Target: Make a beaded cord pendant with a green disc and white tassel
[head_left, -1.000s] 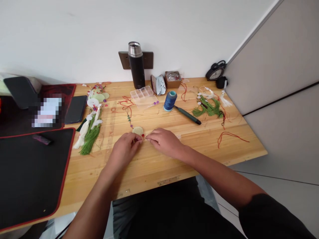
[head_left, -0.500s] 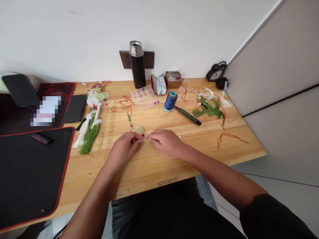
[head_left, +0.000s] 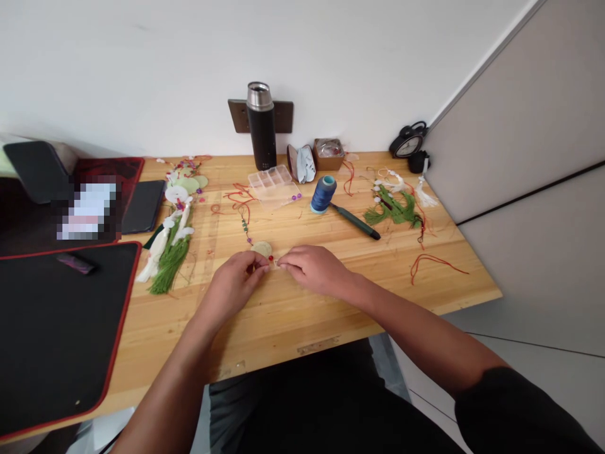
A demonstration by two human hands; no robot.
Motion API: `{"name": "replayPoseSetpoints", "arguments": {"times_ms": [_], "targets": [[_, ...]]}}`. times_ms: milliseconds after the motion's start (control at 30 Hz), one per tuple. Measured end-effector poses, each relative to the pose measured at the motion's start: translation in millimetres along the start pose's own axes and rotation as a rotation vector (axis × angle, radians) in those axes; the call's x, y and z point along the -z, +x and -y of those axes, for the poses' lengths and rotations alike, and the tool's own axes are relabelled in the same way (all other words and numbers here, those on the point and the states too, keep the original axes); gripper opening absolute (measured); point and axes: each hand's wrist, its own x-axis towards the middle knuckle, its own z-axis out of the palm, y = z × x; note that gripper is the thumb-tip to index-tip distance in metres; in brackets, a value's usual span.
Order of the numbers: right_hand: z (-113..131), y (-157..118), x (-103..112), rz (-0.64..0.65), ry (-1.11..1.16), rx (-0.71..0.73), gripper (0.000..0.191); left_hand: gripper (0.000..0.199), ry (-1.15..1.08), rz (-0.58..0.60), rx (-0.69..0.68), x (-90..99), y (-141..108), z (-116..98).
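Observation:
A pale green round pendant [head_left: 261,248] lies flat on the wooden table, strung to a cord with small green and purple beads [head_left: 245,227] that runs up and away from it. By its lower right edge sits a red bead [head_left: 271,258]. My left hand [head_left: 239,277] is closed in a pinch at the pendant's lower edge, and its fingertips hide what they grip. Facing it, just right of the red bead, my right hand [head_left: 309,268] pinches a thin whitish cord [head_left: 276,263]. Only a short bit of this cord shows between the two hands.
Behind my hands stand a blue thread spool [head_left: 324,194], a dark green pen-like tool [head_left: 355,222], a clear compartment box [head_left: 274,186] and a black flask [head_left: 261,129]. Tasselled ornaments [head_left: 172,252] lie left, green tassels [head_left: 394,209] and red cord [head_left: 437,258] right.
Both hands keep their pinch in nearly the same place. The whitish piece by the right fingertips shows at a slightly different angle. The camera view has shifted a little.

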Motion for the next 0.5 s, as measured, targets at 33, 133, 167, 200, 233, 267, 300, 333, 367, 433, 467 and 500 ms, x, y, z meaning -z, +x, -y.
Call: {"name": "replayPoseSetpoints", "arguments": {"times_ms": [33,133,167,200,233,267,300,333,367,433,467,500], "targets": [[0.0,0.9,1.1,0.003,0.001,0.01,0.027,0.023,0.0,0.002,0.001,0.6,0.7,-0.1],[1.0,3.8,4.8,0.052,-0.019,0.052,0.024,0.023,0.001,0.01,-0.002,2.5,3.1,-0.4],[1.6,4.9,6.0,0.073,-0.032,0.064,0.024,0.024,0.0,0.007,-0.005,3.2,3.9,-0.5],[2.2,6.1,7.1,0.088,-0.042,0.073,0.024,0.025,0.001,0.001,-0.006,3.8,4.6,-0.6],[2.7,7.5,8.2,0.093,-0.048,0.08,0.024,0.025,0.002,-0.004,-0.007,4.4,5.2,-0.6],[3.2,9.1,9.3,0.088,-0.047,0.085,0.024,0.026,0.003,-0.008,-0.005,5.0,5.8,-0.7],[3.5,10.7,10.3,0.074,-0.041,0.088,0.024,0.027,0.003,-0.008,-0.003,5.6,6.3,-0.7],[3.6,12.6,11.3,0.059,-0.033,0.09,0.024,0.027,0.001,-0.005,-0.002,6.2,6.8,-0.9],[3.6,14.5,12.3,0.044,-0.023,0.088,0.024,0.027,-0.002,-0.003,-0.002,6.8,7.3,-1.1],[3.0,18.5,14.1,0.026,0.004,0.074,0.023,0.028,-0.012,-0.002,-0.004,8.1,8.5,-1.7],[2.4,20.6,14.8,0.017,0.026,0.059,0.022,0.028,-0.02,-0.002,-0.002,8.8,9.3,-2.1],[1.5,22.7,15.2,0.007,0.055,0.041,0.022,0.028,-0.029,-0.001,0.002,9.4,10.3,-2.3]]}}
